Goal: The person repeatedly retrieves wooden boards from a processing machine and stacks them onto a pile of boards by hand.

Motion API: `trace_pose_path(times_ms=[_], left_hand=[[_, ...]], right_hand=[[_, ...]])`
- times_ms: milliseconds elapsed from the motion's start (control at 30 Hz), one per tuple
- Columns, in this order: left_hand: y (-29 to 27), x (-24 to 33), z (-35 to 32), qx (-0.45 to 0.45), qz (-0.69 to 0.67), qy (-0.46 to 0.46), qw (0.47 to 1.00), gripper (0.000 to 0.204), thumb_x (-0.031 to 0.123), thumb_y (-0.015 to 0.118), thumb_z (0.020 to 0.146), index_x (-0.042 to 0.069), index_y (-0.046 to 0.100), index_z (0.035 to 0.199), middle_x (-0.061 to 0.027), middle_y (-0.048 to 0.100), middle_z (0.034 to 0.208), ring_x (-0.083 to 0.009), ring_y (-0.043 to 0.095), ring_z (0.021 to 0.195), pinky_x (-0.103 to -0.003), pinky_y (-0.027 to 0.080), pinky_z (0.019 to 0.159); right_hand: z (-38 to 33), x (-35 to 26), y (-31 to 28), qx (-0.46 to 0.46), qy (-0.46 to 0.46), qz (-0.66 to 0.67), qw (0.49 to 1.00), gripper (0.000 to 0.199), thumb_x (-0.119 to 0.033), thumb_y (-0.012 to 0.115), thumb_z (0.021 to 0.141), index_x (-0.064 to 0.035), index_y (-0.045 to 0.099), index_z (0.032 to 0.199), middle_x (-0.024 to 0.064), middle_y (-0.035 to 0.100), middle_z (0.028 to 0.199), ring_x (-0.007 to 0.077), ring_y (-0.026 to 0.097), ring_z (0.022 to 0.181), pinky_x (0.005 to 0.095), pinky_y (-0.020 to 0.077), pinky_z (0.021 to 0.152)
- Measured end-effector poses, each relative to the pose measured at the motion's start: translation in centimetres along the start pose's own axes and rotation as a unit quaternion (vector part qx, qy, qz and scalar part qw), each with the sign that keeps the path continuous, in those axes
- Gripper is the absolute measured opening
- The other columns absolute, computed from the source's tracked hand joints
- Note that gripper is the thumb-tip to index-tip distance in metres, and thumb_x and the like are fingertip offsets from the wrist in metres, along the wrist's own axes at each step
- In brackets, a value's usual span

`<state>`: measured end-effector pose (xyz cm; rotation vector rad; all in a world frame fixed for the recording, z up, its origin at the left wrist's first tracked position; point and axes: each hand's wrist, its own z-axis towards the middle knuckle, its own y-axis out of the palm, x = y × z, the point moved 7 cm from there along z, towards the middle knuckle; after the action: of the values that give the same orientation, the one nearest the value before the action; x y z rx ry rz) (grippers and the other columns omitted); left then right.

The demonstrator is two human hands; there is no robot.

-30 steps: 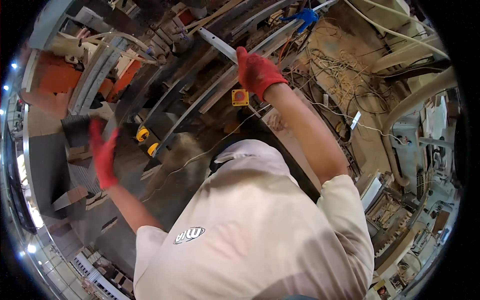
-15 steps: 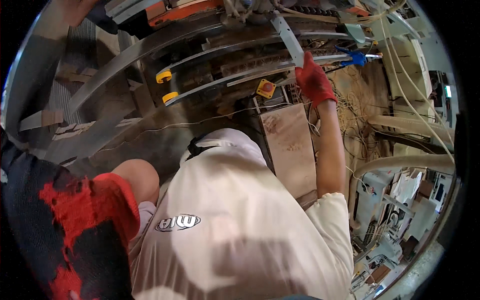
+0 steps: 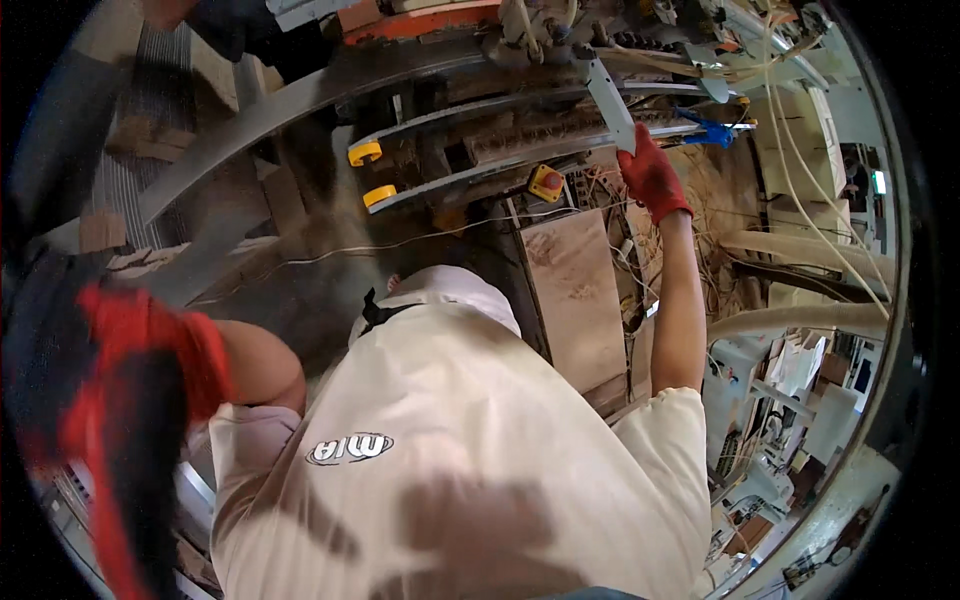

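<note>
My right hand point(image 3: 652, 178), in a red glove, reaches forward at arm's length and is closed around the lower end of a flat grey metal bar point(image 3: 607, 95) that sticks out of a machine. My left hand point(image 3: 135, 395), in a red and black glove, is raised close to the camera at the lower left. It is large and blurred, and I cannot tell whether it holds anything. My cream T-shirt point(image 3: 450, 470) fills the lower middle.
Curved steel rails point(image 3: 300, 100) with two yellow end caps point(image 3: 365, 153) cross the machine ahead. A red push button on a yellow box point(image 3: 546, 182) sits left of my right hand, and a blue clamp point(image 3: 715, 130) to its right. A brown board point(image 3: 575, 290), tangled wires and pale hoses point(image 3: 800, 320) lie below.
The view has swung to the left and down. My right hand stays on the grey bar. My left hand has risen from beside the rails to close in front of the camera.
</note>
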<state>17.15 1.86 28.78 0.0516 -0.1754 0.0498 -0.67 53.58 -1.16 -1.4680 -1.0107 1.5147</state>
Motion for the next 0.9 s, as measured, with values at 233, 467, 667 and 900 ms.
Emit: trace_pose_path(times_ms=[233, 467, 667, 900], left_hand=[[-9.6, -19.2, -17.5, -0.388, 0.462, -0.299, 0.74, 0.09, 0.035, 0.083, 0.066, 0.011, 0.041, 0.142, -0.0143, 0.046, 0.139, -0.0318, 0.046, 0.127, -0.047, 0.036, 0.105], [-16.7, -25.8, -27.3, -0.501, 0.527, -0.386, 0.568, 0.083, 0.037, 0.079, 0.066, 0.014, 0.045, 0.138, -0.0131, 0.056, 0.13, -0.0329, 0.05, 0.124, -0.053, 0.033, 0.105], [-16.9, -25.4, -27.7, -0.486, 0.535, -0.418, 0.55, 0.066, 0.027, 0.073, 0.067, 0.012, 0.054, 0.128, -0.012, 0.057, 0.129, -0.0323, 0.053, 0.12, -0.055, 0.034, 0.104], [-15.2, -24.4, -26.1, -0.496, 0.55, -0.422, 0.522, 0.07, 0.029, 0.072, 0.066, 0.014, 0.051, 0.131, -0.0116, 0.057, 0.129, -0.0317, 0.052, 0.121, -0.058, 0.031, 0.104]], right_hand=[[-0.7, -0.1, -0.3, 0.011, 0.008, -0.024, 1.0, 0.049, -0.027, 0.058, 0.088, -0.0008, 0.046, 0.128, 0.0318, 0.061, 0.106, 0.0487, 0.057, 0.102, 0.0541, 0.0474, 0.082], [-0.5, 0.2, -0.3, 0.026, 0.003, -0.096, 0.995, 0.046, -0.03, 0.054, 0.093, -0.0061, 0.044, 0.131, 0.0282, 0.062, 0.107, 0.0472, 0.059, 0.099, 0.052, 0.0473, 0.079], [-0.4, -1.0, -0.6, -0.041, 0.054, -0.023, 0.997, 0.062, -0.024, 0.059, 0.087, -0.0009, 0.038, 0.14, 0.0305, 0.061, 0.112, 0.0477, 0.058, 0.103, 0.0511, 0.0473, 0.086], [-1.0, -1.5, -0.9, 0.0, 0.038, -0.045, 0.998, 0.055, -0.027, 0.056, 0.086, -0.0046, 0.044, 0.134, 0.0271, 0.065, 0.1, 0.0463, 0.061, 0.095, 0.0539, 0.0489, 0.081]])
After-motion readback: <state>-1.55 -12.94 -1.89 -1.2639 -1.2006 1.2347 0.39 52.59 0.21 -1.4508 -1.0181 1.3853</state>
